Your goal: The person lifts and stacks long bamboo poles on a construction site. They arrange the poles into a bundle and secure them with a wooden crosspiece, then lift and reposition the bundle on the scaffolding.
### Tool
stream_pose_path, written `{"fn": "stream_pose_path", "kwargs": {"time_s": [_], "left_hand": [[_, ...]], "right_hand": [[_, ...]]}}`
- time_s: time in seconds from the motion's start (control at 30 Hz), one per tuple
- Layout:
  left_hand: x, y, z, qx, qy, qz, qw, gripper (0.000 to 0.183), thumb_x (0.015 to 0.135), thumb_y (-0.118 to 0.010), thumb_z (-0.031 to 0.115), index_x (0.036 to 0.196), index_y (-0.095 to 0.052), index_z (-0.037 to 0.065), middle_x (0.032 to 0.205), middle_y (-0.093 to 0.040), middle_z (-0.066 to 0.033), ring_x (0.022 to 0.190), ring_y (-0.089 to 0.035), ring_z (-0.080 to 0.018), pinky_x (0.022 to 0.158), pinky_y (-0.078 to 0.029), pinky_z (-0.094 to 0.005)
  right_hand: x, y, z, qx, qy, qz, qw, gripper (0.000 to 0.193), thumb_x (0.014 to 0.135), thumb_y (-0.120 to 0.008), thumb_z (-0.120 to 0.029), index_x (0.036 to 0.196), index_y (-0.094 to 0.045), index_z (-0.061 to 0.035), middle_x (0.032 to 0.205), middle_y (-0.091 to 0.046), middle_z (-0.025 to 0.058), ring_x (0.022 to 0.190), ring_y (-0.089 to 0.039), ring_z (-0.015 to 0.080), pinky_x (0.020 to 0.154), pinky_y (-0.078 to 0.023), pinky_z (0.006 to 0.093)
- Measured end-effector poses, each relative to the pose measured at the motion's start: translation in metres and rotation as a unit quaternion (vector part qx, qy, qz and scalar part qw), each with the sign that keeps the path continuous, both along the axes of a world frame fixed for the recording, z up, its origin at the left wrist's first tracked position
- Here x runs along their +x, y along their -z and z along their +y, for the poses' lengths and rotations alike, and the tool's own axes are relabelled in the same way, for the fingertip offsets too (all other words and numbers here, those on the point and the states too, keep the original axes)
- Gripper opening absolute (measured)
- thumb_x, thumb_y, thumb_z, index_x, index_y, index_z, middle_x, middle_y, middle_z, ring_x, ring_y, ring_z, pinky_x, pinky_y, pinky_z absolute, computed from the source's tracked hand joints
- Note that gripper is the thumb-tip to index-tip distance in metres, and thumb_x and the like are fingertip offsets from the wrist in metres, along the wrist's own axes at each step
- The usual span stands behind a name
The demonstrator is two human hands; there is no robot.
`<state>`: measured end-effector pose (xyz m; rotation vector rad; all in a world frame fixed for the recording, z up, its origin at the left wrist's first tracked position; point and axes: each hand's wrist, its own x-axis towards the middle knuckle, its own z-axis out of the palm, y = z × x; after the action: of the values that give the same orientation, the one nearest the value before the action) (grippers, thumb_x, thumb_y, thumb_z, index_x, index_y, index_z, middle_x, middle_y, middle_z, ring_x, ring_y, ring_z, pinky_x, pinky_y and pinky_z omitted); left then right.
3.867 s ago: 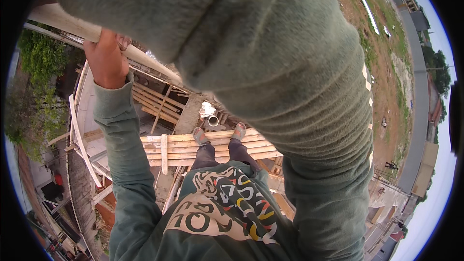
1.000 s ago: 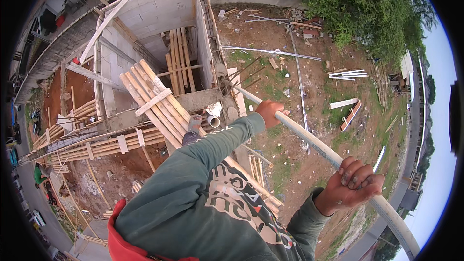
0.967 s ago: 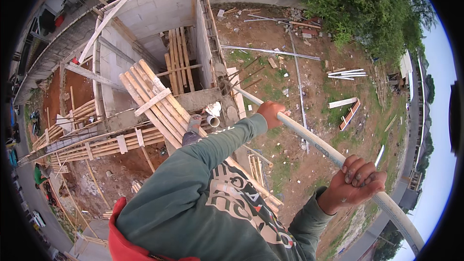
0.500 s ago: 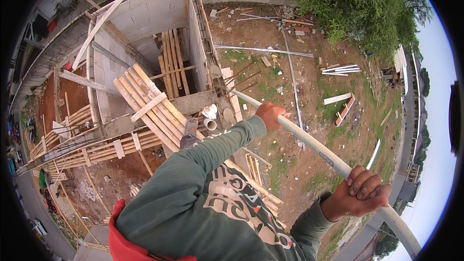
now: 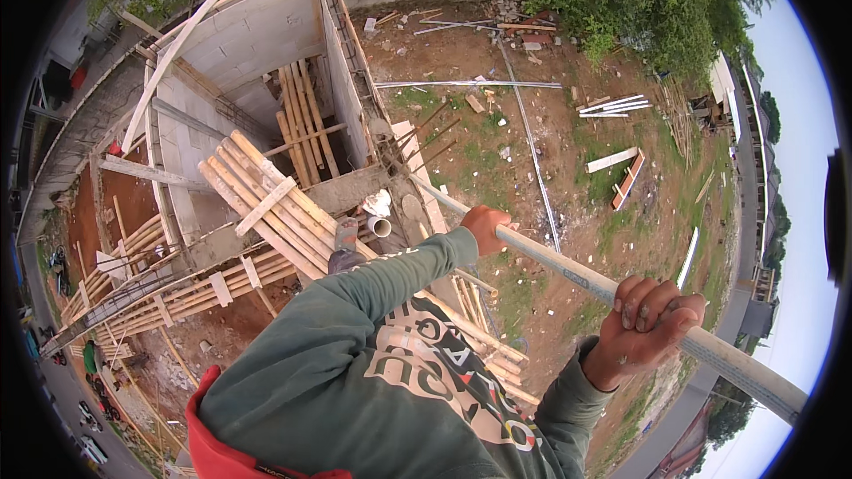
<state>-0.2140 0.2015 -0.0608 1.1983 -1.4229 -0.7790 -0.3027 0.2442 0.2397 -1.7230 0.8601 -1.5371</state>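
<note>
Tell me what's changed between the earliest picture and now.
The view has turned, and the long pale pipe, once across its upper left, now slants down to the right above open ground. The right grip, too hidden to make out then, now shows closed around the pipe. The left grip is on the pipe, as before. The bamboo platform looks unmoved.

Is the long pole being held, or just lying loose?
Held: the left hand and right hand both wrap around the long pole.

Large multicoloured lettering across green sweatshirt (image 5: 355, 350), small unreadable print along pale pole (image 5: 565, 268)
</note>
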Motion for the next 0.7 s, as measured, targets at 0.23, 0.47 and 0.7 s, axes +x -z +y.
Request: {"fn": "stream_pose_path", "kwargs": {"time_s": [0.23,0.47,0.7], "left_hand": [[0.032,-0.052,-0.008,-0.039,-0.072,0.009,0.997,0.035,0.080,-0.067,0.020,0.056,-0.047,0.004,0.053,-0.049,-0.0169,0.051,-0.051,-0.0385,0.048,-0.038,-0.0454],[0.047,-0.026,-0.028,-0.076,-0.104,-0.002,0.992,0.032,0.080,-0.067,0.017,0.057,-0.048,0.004,0.052,-0.048,-0.0157,0.049,-0.049,-0.0378,0.048,-0.038,-0.0459],[-0.014,-0.009,0.009,0.024,0.013,0.023,0.999,0.034,0.080,-0.067,0.018,0.056,-0.048,0.004,0.055,-0.050,-0.0180,0.053,-0.054,-0.0373,0.049,-0.039,-0.0462]], "right_hand": [[0.019,-0.045,-0.006,-0.054,-0.057,-0.132,0.988,0.035,0.099,-0.045,-0.039,0.078,-0.034,-0.0136,0.052,-0.034,-0.0025,0.039,-0.034,0.0072,0.038,-0.031,0.0241],[0.023,-0.014,-0.011,-0.054,-0.050,-0.095,0.993,0.036,0.100,-0.041,-0.039,0.076,-0.031,-0.0150,0.051,-0.032,-0.0029,0.038,-0.032,0.0075,0.038,-0.029,0.0243],[0.013,-0.012,-0.014,0.033,0.052,-0.005,0.998,0.035,0.099,-0.046,-0.035,0.076,-0.030,-0.0132,0.051,-0.028,-0.0019,0.039,-0.029,0.0078,0.039,-0.028,0.0255]]}}
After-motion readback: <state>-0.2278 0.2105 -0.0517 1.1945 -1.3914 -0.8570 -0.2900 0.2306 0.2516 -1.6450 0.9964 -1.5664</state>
